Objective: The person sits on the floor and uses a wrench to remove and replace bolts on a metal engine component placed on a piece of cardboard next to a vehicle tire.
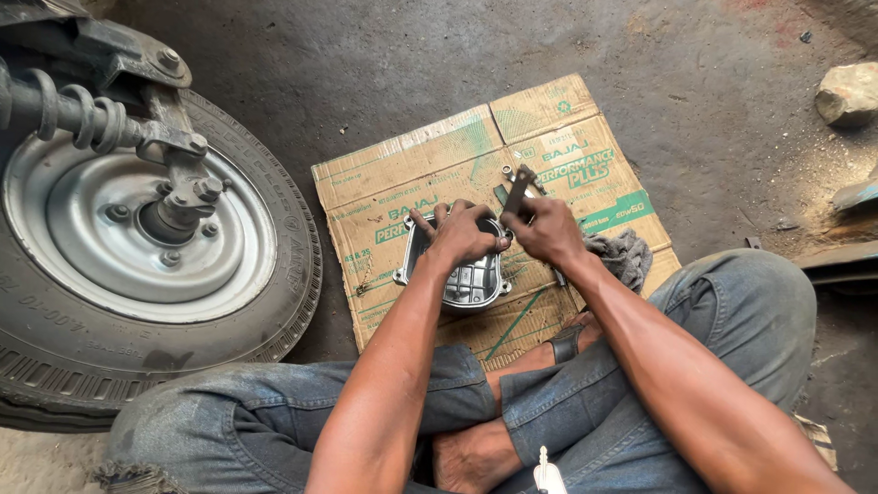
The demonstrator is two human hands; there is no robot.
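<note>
A grey metal engine cover [465, 282] lies hollow side up on a flattened cardboard sheet [412, 165]. My left hand [462, 233] presses down on the cover's far rim, fingers spread over it. My right hand [549, 229] grips a flat metal tool [518, 189] that stands tilted above the cover's right edge. Whether the tool's tip touches the cover is hidden by my fingers.
A small wheel with tyre [137, 229] and a coil spring shock absorber [82, 114] stands at left. A grey rag [626, 256] and a small ring [507, 170] lie on the cardboard. A stone [849, 91] sits at far right. I sit cross-legged in jeans on concrete.
</note>
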